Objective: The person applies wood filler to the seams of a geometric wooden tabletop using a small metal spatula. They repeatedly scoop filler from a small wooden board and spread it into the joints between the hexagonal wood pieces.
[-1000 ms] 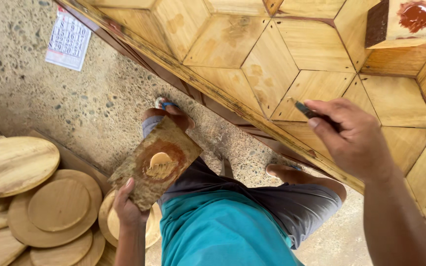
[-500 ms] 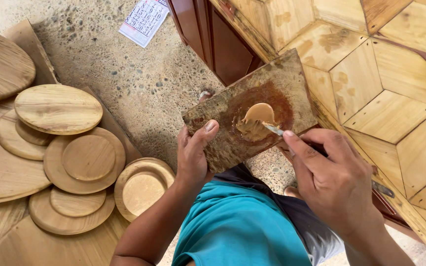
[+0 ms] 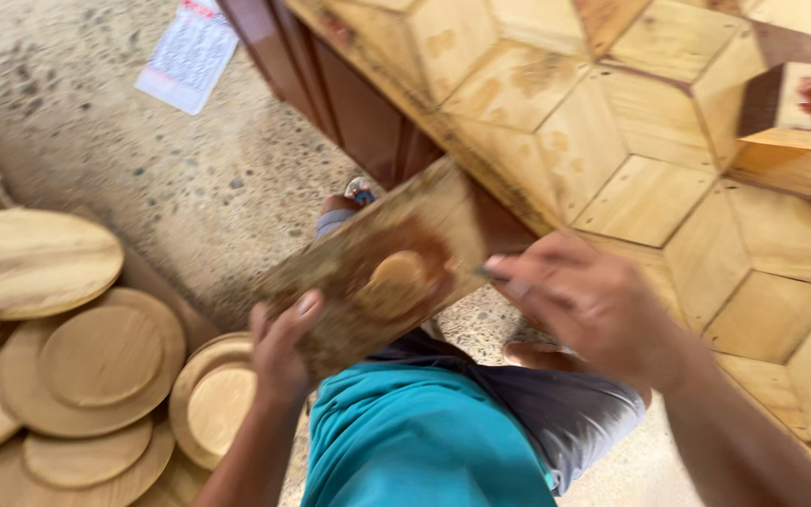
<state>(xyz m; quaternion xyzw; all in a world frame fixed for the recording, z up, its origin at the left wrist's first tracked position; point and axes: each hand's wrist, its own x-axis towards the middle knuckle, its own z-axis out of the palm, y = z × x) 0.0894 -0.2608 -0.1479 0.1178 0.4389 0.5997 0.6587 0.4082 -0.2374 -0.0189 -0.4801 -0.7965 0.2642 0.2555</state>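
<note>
Head view: the board (image 3: 377, 272) has dropped lower and tilted since half a second ago. Left hand (image 3: 283, 347) grips its lower edge, thumb on top; right hand (image 3: 593, 305) pinches a thin tool (image 3: 495, 275) at the board's right edge, beside the filler lump (image 3: 398, 270).

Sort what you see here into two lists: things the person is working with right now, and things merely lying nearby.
In use:
- left hand holding the small wooden board
- blob of tan paste on the board
- right hand with a thin tool
- hexagon-patterned wooden panel

Lying about:
- round wooden discs
- printed paper on the floor
</note>
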